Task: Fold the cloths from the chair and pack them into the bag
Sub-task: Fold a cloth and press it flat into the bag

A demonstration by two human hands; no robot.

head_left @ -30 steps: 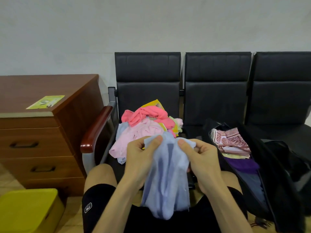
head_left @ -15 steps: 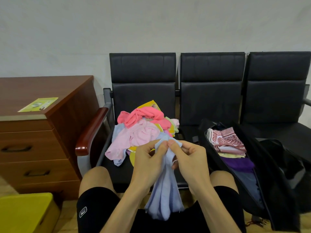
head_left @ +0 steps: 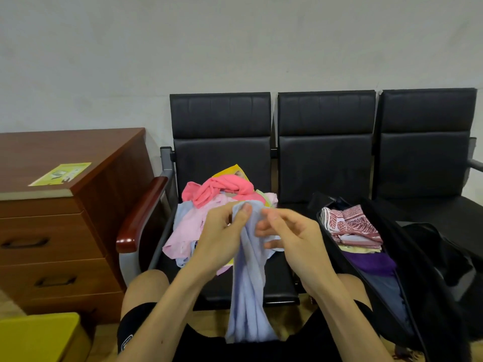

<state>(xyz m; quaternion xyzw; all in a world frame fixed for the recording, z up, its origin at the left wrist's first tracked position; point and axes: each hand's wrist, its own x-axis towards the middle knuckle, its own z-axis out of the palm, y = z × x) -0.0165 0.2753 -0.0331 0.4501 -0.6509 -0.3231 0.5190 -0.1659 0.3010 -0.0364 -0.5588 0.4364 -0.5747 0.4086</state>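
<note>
Cloth (head_left: 248, 283) dangles from my left hand (head_left: 222, 236), grip pinching its top to straighten it (right hand (head_left: 295, 239): cannot tell); bag (head_left: 418, 270) at three o'clock.

Pale blue cloth (head_left: 248, 283): plain. Coral-pink cloth (head_left: 222, 188), pale pink cloth (head_left: 188, 231), yellow piece (head_left: 231, 170). Chairs (head_left: 326, 152): black. Bag (head_left: 431, 270): black. Patterned cloth (head_left: 350, 223): maroon-and-white. Purple cloth (head_left: 368, 263). Cabinet (head_left: 65, 231): reddish-brown wood. Leaflet (head_left: 60, 174): yellow-green. Box (head_left: 39, 335): yellow. Shorts (head_left: 146, 322): black. Wall (head_left: 235, 43): off-white.

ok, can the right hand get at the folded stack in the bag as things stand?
Probably yes. The bag lies open beside the right hand, folded stack exposed, nothing between them. That hand is at the light blue cloth, though.
</note>
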